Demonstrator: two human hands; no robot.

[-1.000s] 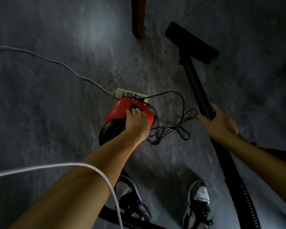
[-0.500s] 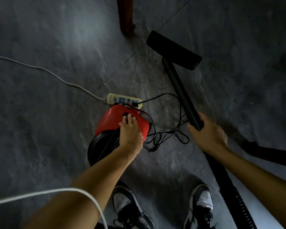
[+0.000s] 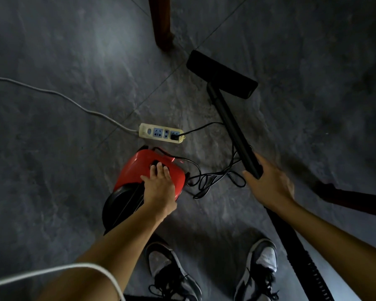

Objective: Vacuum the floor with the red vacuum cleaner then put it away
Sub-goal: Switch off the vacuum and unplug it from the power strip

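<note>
Where two black-and-white sneakers (image 3: 261, 264) stand on the dark grey stone floor (image 3: 52, 148), the left grip (image 3: 159, 187) lies spread on the red canister vacuum cleaner (image 3: 135, 168) just ahead, touching its black button (image 3: 155, 163). The right grip (image 3: 271, 185) curls round the black rigid wand (image 3: 232, 124). Beyond, a tangled black cord (image 3: 211, 179) is plugged into a cream power strip (image 3: 161, 134). Farther, the black floor head (image 3: 221, 73) rests near a brown wooden leg (image 3: 161, 22).

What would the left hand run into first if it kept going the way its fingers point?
The left hand rests on the red vacuum cleaner. Sliding on past its front edge, it would probably meet the power strip lying just beyond, though the height difference is unclear.
</note>
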